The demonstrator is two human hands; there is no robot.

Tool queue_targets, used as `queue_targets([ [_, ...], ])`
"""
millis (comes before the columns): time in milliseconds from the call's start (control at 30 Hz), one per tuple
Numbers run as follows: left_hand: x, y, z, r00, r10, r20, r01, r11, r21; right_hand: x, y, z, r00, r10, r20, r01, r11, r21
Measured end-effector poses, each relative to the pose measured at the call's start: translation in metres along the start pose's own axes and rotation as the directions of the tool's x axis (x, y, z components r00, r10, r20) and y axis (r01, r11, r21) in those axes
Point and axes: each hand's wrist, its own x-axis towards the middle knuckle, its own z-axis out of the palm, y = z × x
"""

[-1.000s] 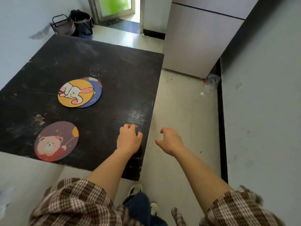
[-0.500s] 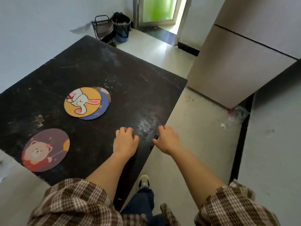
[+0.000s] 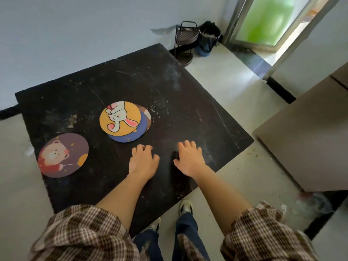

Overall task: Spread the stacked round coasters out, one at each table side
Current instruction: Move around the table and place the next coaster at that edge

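Though largely covered by the rabbit coaster (image 3: 120, 117), two stacked coasters (image 3: 144, 123) beneath; hands (image 3: 144, 161) (image 3: 189, 159) flat, empty.

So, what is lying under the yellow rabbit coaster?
Under the yellow rabbit coaster a blue coaster sticks out at the near right, and a brown-edged one peeks out at the far right. Their pictures are covered, and any further coaster beneath cannot be seen.
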Motion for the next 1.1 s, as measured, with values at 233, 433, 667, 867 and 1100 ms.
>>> queue_targets([
  [233,0.029,0.011,-0.006,0.981,-0.168,-0.096,0.163,0.985,-0.057,0.059,0.007,-0.020,0.977,-0.206,0.060,0.212,0.972,-0.105],
  [433,0.067,-0.016,-0.031,0.960,-0.207,-0.191,0.208,0.978,-0.011,0.107,-0.021,-0.031,0.961,-0.264,0.083,0.268,0.963,-0.032],
  [667,0.121,-0.052,-0.057,0.961,-0.210,-0.179,0.224,0.972,0.063,0.149,-0.060,-0.026,0.966,-0.255,0.045,0.253,0.966,0.049],
  [867,0.166,-0.081,-0.074,0.993,0.004,-0.122,0.025,0.971,0.239,0.169,-0.077,-0.010,0.980,-0.201,0.003,0.201,0.978,0.057],
  [1100,0.205,-0.084,-0.097,0.989,0.111,0.099,-0.131,0.965,0.229,0.173,-0.090,0.005,0.982,-0.173,-0.073,0.183,0.970,0.159],
])
